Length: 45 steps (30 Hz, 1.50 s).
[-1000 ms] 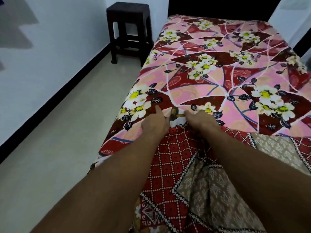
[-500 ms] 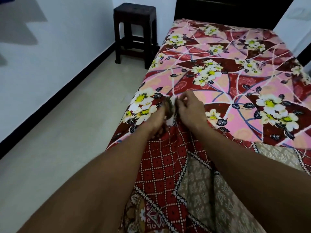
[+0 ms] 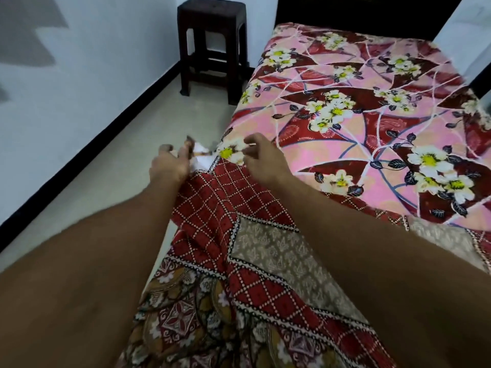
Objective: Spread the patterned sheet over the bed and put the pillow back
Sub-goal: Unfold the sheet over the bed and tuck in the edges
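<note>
The patterned sheet (image 3: 233, 208), red lattice with beige and brown panels, lies bunched across the near end of the bed and runs up to both hands. My left hand (image 3: 168, 167) is closed on its far edge and holds it out past the bed's left side, above the floor. White underside of the cloth shows between the hands. My right hand (image 3: 261, 159) pinches the same edge over the bed's left rim. Under it the bed (image 3: 372, 83) is covered by a pink and maroon floral sheet. No pillow is in view.
A dark wooden stool (image 3: 212, 43) stands on the pale floor (image 3: 111, 187) by the bed's far left corner. A white wall with a black skirting (image 3: 87, 144) runs along the left. The dark headboard (image 3: 358, 14) closes the far end.
The hands were together over the bed's left part, gripping the sheet's edge. They have drawn apart, and my left hand has carried the edge left, off the bed's side.
</note>
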Tool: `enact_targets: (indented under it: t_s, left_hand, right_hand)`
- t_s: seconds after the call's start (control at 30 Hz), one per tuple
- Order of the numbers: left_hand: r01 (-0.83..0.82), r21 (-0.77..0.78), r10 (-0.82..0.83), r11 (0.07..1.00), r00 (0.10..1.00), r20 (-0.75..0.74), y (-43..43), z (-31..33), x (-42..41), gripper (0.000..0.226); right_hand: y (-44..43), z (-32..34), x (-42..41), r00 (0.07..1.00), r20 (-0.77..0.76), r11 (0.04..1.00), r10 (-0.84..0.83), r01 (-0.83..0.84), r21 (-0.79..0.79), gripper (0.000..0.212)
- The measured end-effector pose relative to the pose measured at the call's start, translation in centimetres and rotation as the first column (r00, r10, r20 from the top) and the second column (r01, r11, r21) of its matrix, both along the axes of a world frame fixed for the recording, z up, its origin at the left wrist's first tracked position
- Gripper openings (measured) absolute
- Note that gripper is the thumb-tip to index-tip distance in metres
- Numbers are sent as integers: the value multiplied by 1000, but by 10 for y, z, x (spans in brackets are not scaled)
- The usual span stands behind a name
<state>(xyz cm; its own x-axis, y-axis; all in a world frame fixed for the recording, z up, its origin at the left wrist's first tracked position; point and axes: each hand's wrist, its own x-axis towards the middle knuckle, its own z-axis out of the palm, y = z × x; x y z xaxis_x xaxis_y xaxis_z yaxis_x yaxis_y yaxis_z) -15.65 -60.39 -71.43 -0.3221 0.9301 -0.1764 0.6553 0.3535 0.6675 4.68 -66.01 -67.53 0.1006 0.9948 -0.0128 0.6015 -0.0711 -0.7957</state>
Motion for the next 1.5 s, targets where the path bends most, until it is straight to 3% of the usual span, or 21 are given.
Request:
enact_targets:
  t_s: [0.1,0.17,0.27,0.37,0.43,0.6,0.73,0.8,0.87,0.97,1.0,1.13,1.2,1.33,1.43,1.5]
  left_hand:
    - [45,-295,11,954,983,185,-32,-30,-15,124]
    - [171,-368,-129,914,982,136,-68,-42,-22,133]
    - [183,-148,-191,972,981,-41,-114,-49,-27,102]
    - [188,51,-189,981,982,21,-146,-39,-30,70]
    - [202,-14,-200,979,978,60,-156,-31,-36,61]
    - [262,-334,-171,905,945,277,-178,-4,-62,77]
    - [389,-530,-223,754,910,350,-219,19,-83,48]
    - [418,-584,-256,696,904,342,-240,20,-94,41]
    - [419,-562,-270,713,904,331,-258,18,-103,32]
    - [394,-403,-276,826,906,321,-278,11,-119,24]
    - [384,-348,-283,855,909,306,-287,8,-123,26]
    - [275,-179,-261,945,960,97,-320,1,-134,27]
    - [188,-83,-189,979,982,-4,-334,7,-148,29]
    - [124,-37,-127,992,985,-113,-364,4,-202,36]
    - [124,-88,-138,988,975,-173,-385,-14,-222,39]
    - [112,-66,-123,992,973,-196,-392,-21,-219,38]
  right_hand:
    - [-28,-21,39,921,388,988,-13,71,-134,39]
    - [-49,-34,55,847,523,968,94,45,-245,38]
    - [-72,-45,54,782,601,971,164,-21,-237,44]
    - [-95,-40,34,754,654,997,56,-6,-79,38]
    - [-114,-30,14,758,648,997,72,-52,-51,34]
    - [-167,-10,-36,737,658,974,151,-225,29,28]
    - [-230,-1,-63,743,645,923,181,-355,150,27]
    - [-268,0,-76,710,629,888,317,-456,67,43]
    - [-301,0,-87,631,621,845,464,-526,-96,70]
    - [-341,-3,-96,547,574,785,610,-516,-343,110]
    - [-352,-8,-98,552,564,786,614,-493,-373,110]
    - [-381,-24,-104,661,561,866,499,-393,-308,67]
    - [-392,-28,-109,679,545,868,492,-430,-248,55]
    - [-424,-33,-137,618,557,781,554,-618,-90,47]
    - [-445,-40,-157,540,543,715,643,-677,-174,49]
    - [-453,-50,-155,554,510,718,658,-666,-203,50]
